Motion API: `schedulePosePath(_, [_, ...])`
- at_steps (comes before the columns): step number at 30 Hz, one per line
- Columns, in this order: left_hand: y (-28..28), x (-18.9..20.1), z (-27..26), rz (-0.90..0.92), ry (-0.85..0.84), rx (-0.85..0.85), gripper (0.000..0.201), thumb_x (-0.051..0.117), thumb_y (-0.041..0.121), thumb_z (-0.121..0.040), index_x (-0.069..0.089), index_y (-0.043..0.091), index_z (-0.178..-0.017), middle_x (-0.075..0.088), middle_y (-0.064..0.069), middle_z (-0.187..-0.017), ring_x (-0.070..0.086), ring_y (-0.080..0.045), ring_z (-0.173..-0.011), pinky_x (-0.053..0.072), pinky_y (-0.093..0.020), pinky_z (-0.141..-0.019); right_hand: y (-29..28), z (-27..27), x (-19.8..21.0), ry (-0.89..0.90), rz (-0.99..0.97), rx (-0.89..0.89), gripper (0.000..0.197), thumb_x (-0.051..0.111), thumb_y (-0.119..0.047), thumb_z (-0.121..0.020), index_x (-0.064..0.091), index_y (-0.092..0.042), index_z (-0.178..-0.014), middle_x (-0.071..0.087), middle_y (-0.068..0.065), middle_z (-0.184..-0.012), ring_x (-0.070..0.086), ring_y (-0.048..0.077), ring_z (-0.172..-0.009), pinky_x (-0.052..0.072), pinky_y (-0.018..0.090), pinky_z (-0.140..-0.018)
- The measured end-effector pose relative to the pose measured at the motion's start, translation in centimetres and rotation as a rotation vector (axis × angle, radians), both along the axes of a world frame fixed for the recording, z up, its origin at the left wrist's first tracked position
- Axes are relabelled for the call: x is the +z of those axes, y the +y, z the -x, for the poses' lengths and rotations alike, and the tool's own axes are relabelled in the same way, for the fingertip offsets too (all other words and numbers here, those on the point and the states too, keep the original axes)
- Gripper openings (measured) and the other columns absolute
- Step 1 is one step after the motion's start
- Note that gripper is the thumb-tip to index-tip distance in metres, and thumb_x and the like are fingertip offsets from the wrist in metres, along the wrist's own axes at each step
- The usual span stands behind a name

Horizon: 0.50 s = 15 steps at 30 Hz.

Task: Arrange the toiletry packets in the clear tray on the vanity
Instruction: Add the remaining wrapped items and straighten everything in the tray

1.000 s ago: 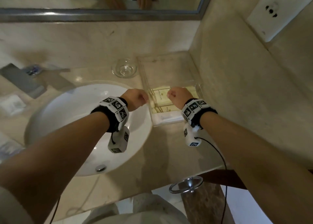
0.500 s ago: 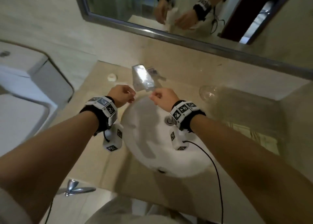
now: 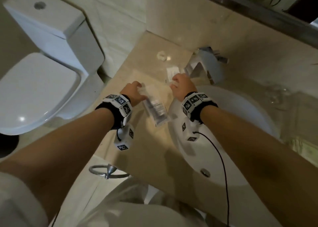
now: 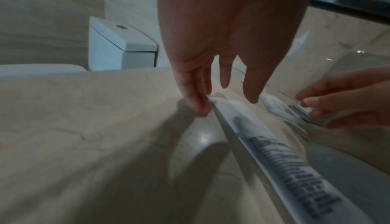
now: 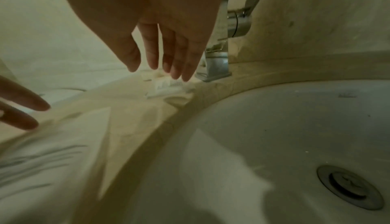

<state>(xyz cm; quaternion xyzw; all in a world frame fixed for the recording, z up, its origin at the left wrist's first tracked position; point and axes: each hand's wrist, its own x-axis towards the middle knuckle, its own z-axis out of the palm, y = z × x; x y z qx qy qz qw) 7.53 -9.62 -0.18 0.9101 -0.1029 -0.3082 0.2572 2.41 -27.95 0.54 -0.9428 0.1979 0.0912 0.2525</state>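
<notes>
I have both hands down on the counter left of the sink [image 3: 223,132], where the loose packets lie. My left hand [image 3: 133,94] is at the far end of the long packet [image 3: 155,108]: in the left wrist view its fingers [image 4: 194,97] reach down straight, one tip touching the packet's edge, the thumb above the top face, so I judge it about to pinch, not yet grasping. The packet's long axis runs from that hand back toward me, angled a little toward the sink, its near end close to the rim. My right hand [image 3: 182,85] hangs over the small packet [image 3: 173,72] lying just left of the tap [image 3: 209,63]; the right wrist view shows relaxed, straight fingers [image 5: 175,57] just above that packet [image 5: 166,85], though from the left wrist camera the fingertips seem to be on it, so I cannot tell whether it is touched. The clear tray [image 3: 299,147] sits well off to my right, beyond the sink, only partly in view with yellowish packets inside. Each hand is nearest its own packet, and both loads must cross the sink rightward.
</notes>
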Motion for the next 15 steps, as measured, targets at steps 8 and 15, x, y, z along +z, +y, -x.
schedulePosePath(8, [-1.8, -1.7, -1.7, -0.019, -0.038, -0.173, 0.073, 0.071, 0.025, -0.078, 0.032, 0.012, -0.139, 0.031, -0.015, -0.141, 0.046, -0.035, -0.123, 0.040, -0.039, -0.102, -0.7, -2.6, -2.1, 0.251, 0.258, 0.187, 0.064, 0.048, 0.002, -0.083, 0.030, -0.016, -0.142, 0.024, 0.006, -0.151, 0.028, 0.030, -0.136, 0.036, 0.045, -0.108])
schedulePosePath(15, [-2.1, -2.0, -2.8, -0.048, 0.019, -0.113, 0.047, 0.065, 0.017, -0.081, 0.045, 0.013, -0.123, 0.057, -0.016, -0.122, 0.057, -0.034, -0.107, 0.045, -0.035, -0.082, -0.6, -1.9, -2.8, 0.225, 0.418, 0.335, 0.081, 0.062, 0.000, -0.075, 0.025, -0.022, -0.144, 0.033, 0.010, -0.140, 0.033, 0.033, -0.129, 0.039, 0.044, -0.100])
